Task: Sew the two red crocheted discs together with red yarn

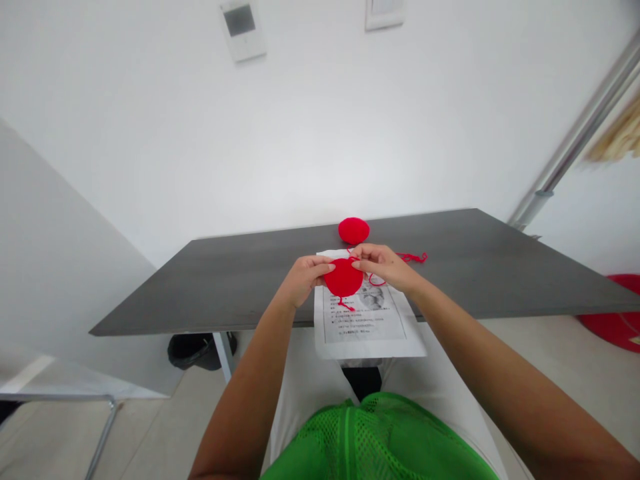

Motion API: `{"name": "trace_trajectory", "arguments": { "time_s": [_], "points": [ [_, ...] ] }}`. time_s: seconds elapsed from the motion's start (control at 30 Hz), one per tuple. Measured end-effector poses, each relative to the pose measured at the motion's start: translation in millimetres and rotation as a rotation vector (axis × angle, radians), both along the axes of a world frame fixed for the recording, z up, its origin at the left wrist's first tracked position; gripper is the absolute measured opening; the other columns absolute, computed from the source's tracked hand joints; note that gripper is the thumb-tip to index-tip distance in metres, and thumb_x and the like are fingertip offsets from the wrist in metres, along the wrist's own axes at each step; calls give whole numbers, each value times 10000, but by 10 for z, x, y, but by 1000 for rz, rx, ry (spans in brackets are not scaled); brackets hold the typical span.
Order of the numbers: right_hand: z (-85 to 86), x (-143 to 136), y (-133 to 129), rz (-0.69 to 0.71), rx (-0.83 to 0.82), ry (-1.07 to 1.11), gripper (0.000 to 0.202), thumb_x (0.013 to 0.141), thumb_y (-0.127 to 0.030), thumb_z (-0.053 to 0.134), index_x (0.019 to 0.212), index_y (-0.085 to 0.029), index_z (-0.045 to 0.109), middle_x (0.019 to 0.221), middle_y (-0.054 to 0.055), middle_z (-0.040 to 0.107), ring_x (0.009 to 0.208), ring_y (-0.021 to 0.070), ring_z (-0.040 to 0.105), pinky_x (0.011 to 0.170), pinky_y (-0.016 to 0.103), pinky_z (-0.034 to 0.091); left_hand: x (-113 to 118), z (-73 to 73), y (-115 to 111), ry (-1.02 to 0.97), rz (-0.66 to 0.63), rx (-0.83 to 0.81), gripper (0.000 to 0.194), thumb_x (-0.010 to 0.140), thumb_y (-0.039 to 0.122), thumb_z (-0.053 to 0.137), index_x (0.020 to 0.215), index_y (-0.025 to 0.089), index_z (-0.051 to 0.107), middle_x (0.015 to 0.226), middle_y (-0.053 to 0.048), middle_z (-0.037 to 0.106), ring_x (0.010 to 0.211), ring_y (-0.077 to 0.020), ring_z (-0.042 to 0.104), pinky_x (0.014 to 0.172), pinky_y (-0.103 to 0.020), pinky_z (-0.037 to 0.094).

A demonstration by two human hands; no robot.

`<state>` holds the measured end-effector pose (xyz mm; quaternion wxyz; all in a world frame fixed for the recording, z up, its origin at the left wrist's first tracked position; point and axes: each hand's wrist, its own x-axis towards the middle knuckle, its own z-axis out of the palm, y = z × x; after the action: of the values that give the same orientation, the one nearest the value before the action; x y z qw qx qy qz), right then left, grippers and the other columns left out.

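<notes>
Above the table's front edge, a flat red disc (344, 278), seemingly crocheted from yarn, is held up with a short tail of yarn hanging from its lower edge. My left hand (306, 277) pinches its left edge between thumb and fingers. At the upper right edge my right hand (383, 265) is closed, its thumb and index finger on the disc and a strand of red yarn; whether a small tool is in these fingers I cannot tell. Behind the hands lies a red ball of yarn (354, 231). Loose red yarn (414, 258) stretches out to the right of my right hand.
Under the hands a printed sheet of paper (367, 333) overhangs the front edge of the dark grey table (240, 280). A white wall (300, 133) stands behind the table. A black bin (195, 351) is below at left, a red round object (613, 327) at right.
</notes>
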<state>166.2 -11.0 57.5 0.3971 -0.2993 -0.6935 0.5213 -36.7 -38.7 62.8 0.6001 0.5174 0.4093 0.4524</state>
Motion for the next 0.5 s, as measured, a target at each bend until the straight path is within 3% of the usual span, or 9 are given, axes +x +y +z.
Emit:
{"name": "trace_trajectory", "arguments": {
  "time_s": [0.2, 0.33, 0.5],
  "points": [
    [-55, -25, 78, -80, -33, 45, 211, 718, -357, 700, 768, -170, 616, 622, -44, 555, 522, 83, 449, 529, 248, 356, 11, 24, -13, 13, -82, -34, 367, 669, 310, 799, 943, 82, 710, 792, -83, 734, 643, -156, 660, 558, -270, 576],
    [-58, -7, 92, -106, -41, 67, 218, 721, -358, 713, 793, -163, 647, 647, -30, 597, 538, 86, 471, 532, 245, 364, -8, 23, -30, -19, -192, -35, 489, 661, 244, 815, 1100, 73, 683, 932, -133, 760, 792, -219, 717, 642, -312, 613],
    [-46, 15, 81, -93, -54, 102, 221, 758, -373, 713, 809, -162, 671, 665, -21, 621, 548, 84, 485, 548, 242, 389, -32, 33, -30, -73, -226, -8, 530, 670, 210, 821, 1161, 75, 673, 997, -163, 762, 895, -278, 732, 670, -330, 617]
  ]
}}
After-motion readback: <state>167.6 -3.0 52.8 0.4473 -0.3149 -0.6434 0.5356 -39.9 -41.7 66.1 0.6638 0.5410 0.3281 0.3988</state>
